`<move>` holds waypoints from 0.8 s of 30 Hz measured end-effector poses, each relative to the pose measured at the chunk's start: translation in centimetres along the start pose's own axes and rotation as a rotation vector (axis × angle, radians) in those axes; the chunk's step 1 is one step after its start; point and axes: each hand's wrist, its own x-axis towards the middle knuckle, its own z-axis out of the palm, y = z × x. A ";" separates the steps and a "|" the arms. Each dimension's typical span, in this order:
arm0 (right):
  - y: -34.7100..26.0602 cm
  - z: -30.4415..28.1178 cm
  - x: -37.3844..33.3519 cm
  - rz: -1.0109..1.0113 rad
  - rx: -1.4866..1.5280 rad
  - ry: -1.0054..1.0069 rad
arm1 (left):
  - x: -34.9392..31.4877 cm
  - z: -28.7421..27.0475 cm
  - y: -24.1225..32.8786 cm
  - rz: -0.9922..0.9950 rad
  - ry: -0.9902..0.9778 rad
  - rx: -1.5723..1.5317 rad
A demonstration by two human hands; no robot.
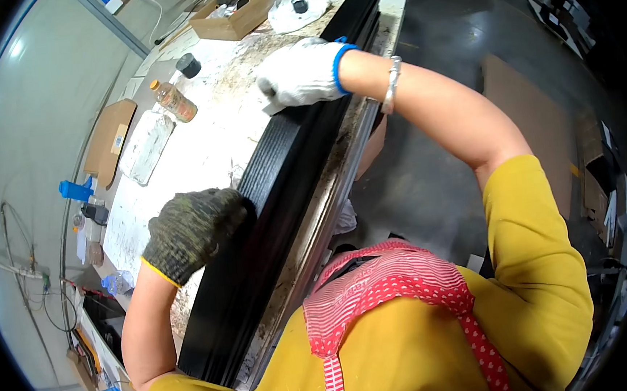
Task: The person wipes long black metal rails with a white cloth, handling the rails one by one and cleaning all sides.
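Note:
Long black boards (pixel 271 158) with a grooved wood-grain face lie side by side along the worktable's right edge, running from the near left to the far right. My left hand (pixel 196 229), in a dark grey-green knit glove with a yellow cuff, is closed on the left edge of the nearest-facing board; its fingertips are partly hidden. Farther up, my right hand (pixel 301 73) wears a white glove with a blue cuff. Its fingers are bent together over the board's left side, and a small pale edge shows beneath them, too little to name.
The stained white worktable (pixel 214 130) carries an orange-capped bottle (pixel 175 101), a black round container (pixel 188 65), a whitish wrapped block (pixel 147 147) and a cardboard box (pixel 232 17). Flat brown cardboard (pixel 110 143) lies at the left. Grey floor (pixel 434 151) stretches off to the right.

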 end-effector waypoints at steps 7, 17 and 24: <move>6.3 -1.1 1.5 -0.101 0.064 -0.083 | 5.0 -1.4 3.1 0.114 0.207 -0.048; 20.0 -1.3 4.9 -0.339 -0.019 -0.052 | 12.3 -2.9 6.3 -0.272 0.139 -0.125; 31.4 -4.4 4.9 -0.140 -0.057 -0.045 | 15.7 -4.0 8.5 -0.559 0.021 -0.071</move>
